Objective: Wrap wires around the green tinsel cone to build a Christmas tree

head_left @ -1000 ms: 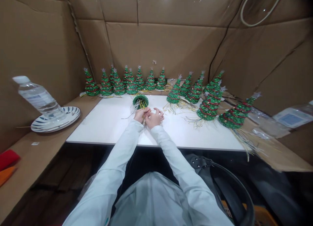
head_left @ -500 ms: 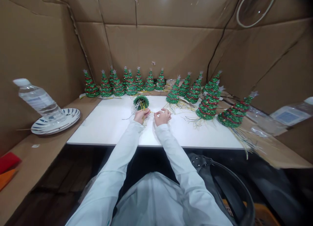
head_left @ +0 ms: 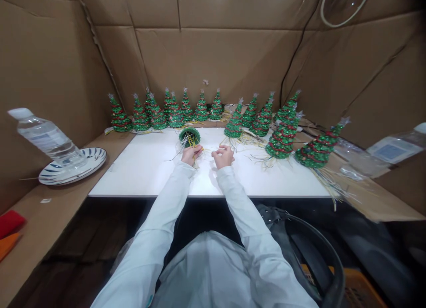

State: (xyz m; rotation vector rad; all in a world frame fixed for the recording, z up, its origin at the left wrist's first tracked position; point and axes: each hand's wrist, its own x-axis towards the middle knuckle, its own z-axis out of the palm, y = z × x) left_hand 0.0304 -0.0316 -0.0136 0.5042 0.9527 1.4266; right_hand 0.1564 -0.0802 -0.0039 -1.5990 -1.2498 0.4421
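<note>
A small green beaded Christmas tree (head_left: 195,132) lies on its side on the white board (head_left: 126,177), its hollow base facing me. Thin white and yellow wires (head_left: 190,140) spill from that opening. My left hand (head_left: 191,155) is closed, pinching the wires just below the base. To its right my right hand (head_left: 223,157) has thumb and fingertips pressed together at the end of a yellow wire that stretches between the hands. The fingertips are too small to show the grip exactly.
Several upright beaded trees (head_left: 175,117) line the back, with more, like this larger tree (head_left: 282,137), at the right trailing wires. A water bottle (head_left: 49,137) stands on a striped plate (head_left: 96,156) at left. Another bottle (head_left: 392,148) lies right. Cardboard walls (head_left: 213,55) enclose the board.
My right hand has drawn slightly away to the right, widening the gap between the hands. The left hand keeps its pinch by the tree's base. The whole view has shifted a little.
</note>
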